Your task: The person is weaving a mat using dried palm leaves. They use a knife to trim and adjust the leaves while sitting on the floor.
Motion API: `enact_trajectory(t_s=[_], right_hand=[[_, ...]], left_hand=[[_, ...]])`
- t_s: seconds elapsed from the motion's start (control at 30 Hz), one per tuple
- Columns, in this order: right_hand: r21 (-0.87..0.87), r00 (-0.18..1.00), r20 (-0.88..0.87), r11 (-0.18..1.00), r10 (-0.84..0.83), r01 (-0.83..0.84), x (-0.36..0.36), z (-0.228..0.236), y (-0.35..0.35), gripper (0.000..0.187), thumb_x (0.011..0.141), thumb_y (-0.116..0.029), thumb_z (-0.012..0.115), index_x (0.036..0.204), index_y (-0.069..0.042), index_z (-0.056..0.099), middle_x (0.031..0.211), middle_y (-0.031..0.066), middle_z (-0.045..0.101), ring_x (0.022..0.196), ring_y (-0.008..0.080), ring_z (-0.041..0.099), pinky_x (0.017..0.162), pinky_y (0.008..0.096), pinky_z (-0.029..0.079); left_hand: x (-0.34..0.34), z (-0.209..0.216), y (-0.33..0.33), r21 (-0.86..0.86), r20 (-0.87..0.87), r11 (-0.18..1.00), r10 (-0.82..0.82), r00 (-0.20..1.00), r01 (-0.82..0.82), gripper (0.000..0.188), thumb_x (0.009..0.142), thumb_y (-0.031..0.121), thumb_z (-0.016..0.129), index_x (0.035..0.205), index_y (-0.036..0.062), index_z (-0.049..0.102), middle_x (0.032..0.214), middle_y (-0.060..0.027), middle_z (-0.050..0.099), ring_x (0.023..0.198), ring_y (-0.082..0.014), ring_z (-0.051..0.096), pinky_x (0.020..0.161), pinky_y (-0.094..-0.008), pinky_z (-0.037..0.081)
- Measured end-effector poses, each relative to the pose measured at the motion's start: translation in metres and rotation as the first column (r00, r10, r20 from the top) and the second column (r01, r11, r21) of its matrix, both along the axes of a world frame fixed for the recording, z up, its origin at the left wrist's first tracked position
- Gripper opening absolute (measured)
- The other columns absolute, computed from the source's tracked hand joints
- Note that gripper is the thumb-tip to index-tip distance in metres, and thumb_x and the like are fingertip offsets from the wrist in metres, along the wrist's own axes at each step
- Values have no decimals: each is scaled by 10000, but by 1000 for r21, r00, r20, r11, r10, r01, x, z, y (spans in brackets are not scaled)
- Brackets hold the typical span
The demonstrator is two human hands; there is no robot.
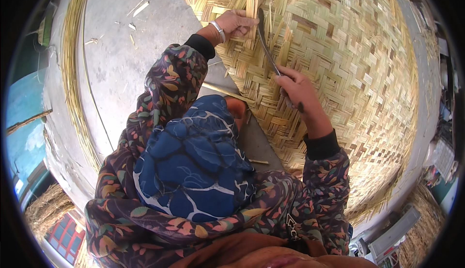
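A large woven reed mat (339,74), yellow-green with brown patches, spreads over the floor in front of me and to my right. At its left edge, my left hand (236,23) is closed around a flat reed strip (252,9) that stands up from the weave. My right hand (295,91) grips a slim curved knife (267,50). Its dark blade points away from me, and the tip lies just right of the held strip; I cannot tell if they touch. Most of the knife's handle is hidden in the palm. Loose strip ends (285,43) stick up beside the blade.
A long bundle of reeds (72,64) lies along the far left of the grey concrete floor (116,40). Reed scraps (141,9) are scattered there. My knee in blue patterned cloth (193,156) is close to the mat's edge. Straw piles (48,210) stand behind at left.
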State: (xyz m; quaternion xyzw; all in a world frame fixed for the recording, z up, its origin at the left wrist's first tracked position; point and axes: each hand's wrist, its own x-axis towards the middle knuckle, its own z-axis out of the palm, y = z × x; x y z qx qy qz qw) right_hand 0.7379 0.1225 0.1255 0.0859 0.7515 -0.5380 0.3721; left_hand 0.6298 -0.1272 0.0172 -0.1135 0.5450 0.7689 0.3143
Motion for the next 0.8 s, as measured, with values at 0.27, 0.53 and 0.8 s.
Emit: enact_trajectory(t_s=[0.27,0.53,0.8], right_hand=[[-172,947,275,961,-164,216,-3,24,-4,465,851,-241,577,1265,-33,548,770,17,581,550,59,499,368,197,356],[-336,876,401,847,-267,412,8,20,1,437,884,-152,522,1298,-16,499,666,12,509,427,43,394,326,155,304],[-378,868,402,810,-292,448,17,16,4,433,892,-143,520,1309,-29,491,646,23,523,393,42,365,327,164,312]], left_hand=[[2,0,2,-55,-11,997,47,999,-47,144,848,166,696,868,48,614,609,15,549,504,-62,498,438,-193,378],[-3,15,9,-155,-33,978,-148,989,141,167,852,186,689,929,75,592,538,58,452,420,-45,395,386,-203,301],[-7,6,6,-44,31,981,-186,982,188,159,836,164,700,912,61,605,509,65,391,397,-54,316,379,-225,225]])
